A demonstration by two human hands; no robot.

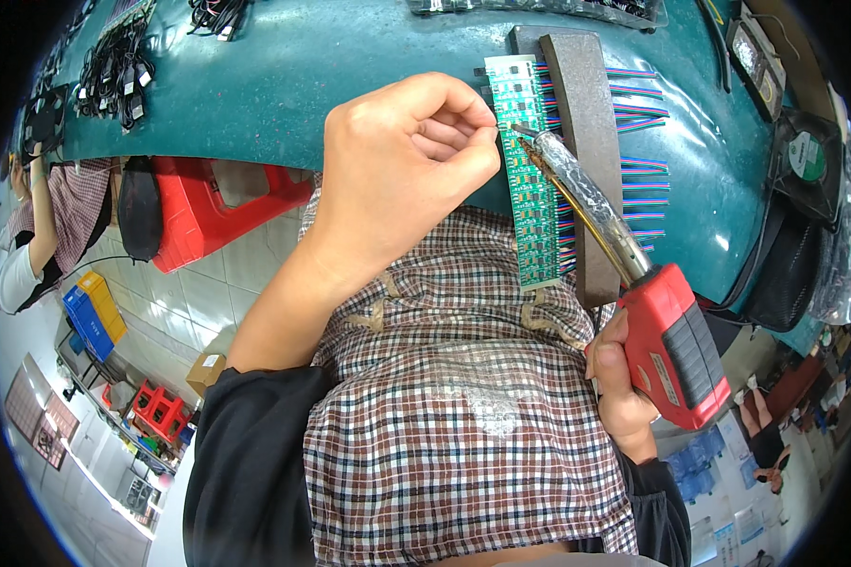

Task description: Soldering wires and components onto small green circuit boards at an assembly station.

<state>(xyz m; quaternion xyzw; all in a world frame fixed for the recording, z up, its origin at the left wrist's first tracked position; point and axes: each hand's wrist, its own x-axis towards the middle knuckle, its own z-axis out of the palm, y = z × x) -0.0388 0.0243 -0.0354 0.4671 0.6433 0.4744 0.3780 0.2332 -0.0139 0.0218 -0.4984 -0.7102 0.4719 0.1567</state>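
Faces a wide teal table (255, 94) sweeping across twelve o'clock. Wears a checked apron (397, 444) of brown, white and dark lines, filling six o'clock and marked with a pale patch. Holds the left hand (407, 151) up toward twelve o'clock, with fingers curled inward and with thumb and forefinger brought together in a narrow pinch toward two o'clock. Cannot make out, at this size, any thin thing between those two fingertips, nor rule one out. Shows a red plastic stool (184, 208) between nine and ten o'clock, past the table's front edge. Has a long dark grey bar (586, 123) at two o'clock, laid crosswise over coloured wires (645, 200). Grips a red soldering gun (695, 345) between three and four o'clock, by the handle; slants the metal barrel toward ten or eleven o'clock. Has the green circuit board (531, 227) between one and two o'clock, long and narrow, made up of repeated small sections, beside the bar, with the near end above the apron. Wraps the right hand (624, 387), at four o'clock, closely around the gun's handle. Shows a black fan (807, 156) near two o'clock, farther out, and black cables (113, 71) near ten o'clock. Has the slim soldering tip (519, 129) at one o'clock, over the board's upper half, near the left fingertips.
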